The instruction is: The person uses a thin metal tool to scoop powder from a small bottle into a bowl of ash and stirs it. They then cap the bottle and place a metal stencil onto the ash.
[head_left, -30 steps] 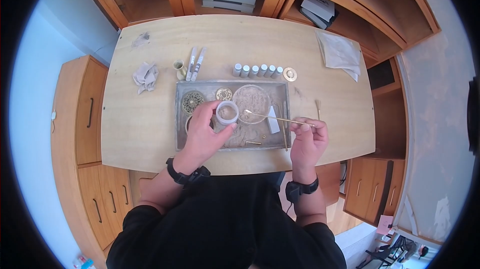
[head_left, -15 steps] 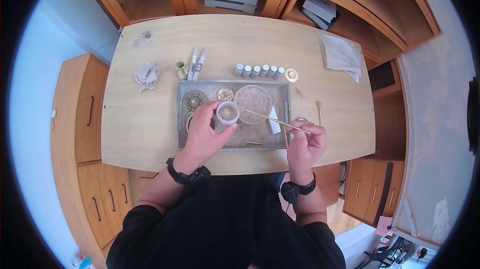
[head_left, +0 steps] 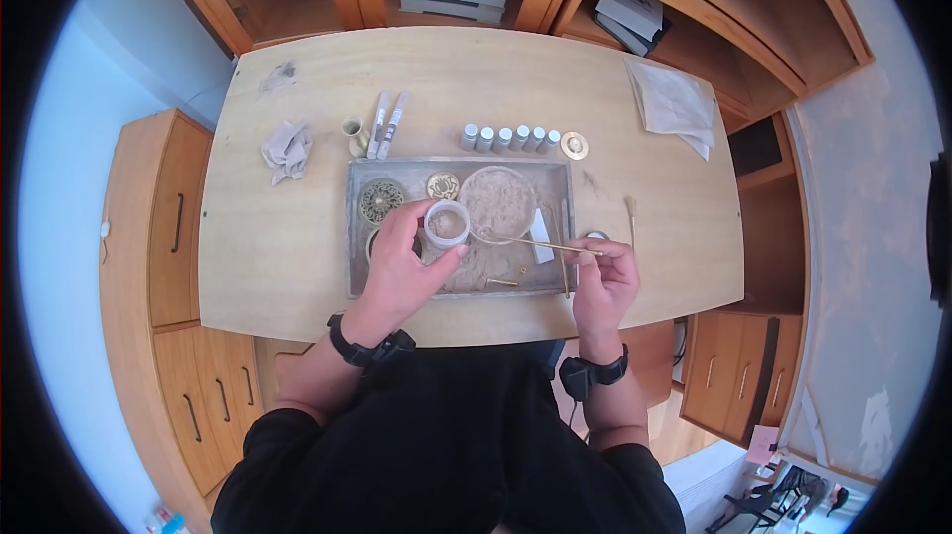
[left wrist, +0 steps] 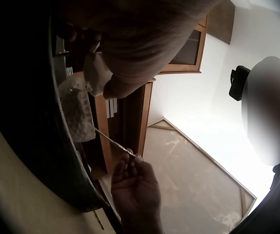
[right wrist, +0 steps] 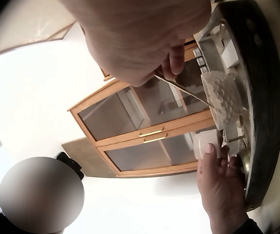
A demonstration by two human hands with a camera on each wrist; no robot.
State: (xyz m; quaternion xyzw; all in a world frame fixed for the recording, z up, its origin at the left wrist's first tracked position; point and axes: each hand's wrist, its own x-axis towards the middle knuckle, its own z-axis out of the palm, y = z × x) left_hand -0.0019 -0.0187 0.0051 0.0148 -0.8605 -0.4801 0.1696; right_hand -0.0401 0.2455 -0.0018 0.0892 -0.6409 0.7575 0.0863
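My left hand (head_left: 399, 261) grips a small translucent jar (head_left: 447, 242) between thumb and fingers, its open mouth up and greyish powder inside. The jar is beside the textured clear bowl (right wrist: 223, 100), which holds grey-brown ash. In my right hand (head_left: 605, 281), fingertips and thumb pinch a long thin brass spoon (head_left: 550, 247). Its far end reaches the near rim of the bowl in the head view. Beneath both hands lies a grey rectangular tray (head_left: 461, 294) with the bowl standing in it.
Also in the tray are a pierced brass lid (head_left: 382, 201), a round brass piece (head_left: 442, 186) and a white block (head_left: 541, 237). Behind it stand several small vials (head_left: 503, 140), a brass vase (head_left: 354, 132) and two labelled tubes (head_left: 393, 125). A brush (head_left: 632, 217) lies right.
A pale clump at the spoon's tip one second ago no longer shows. My right hand has shifted slightly left, and the spoon's tip now lies at the bowl's near rim. The left hand keeps its hold.
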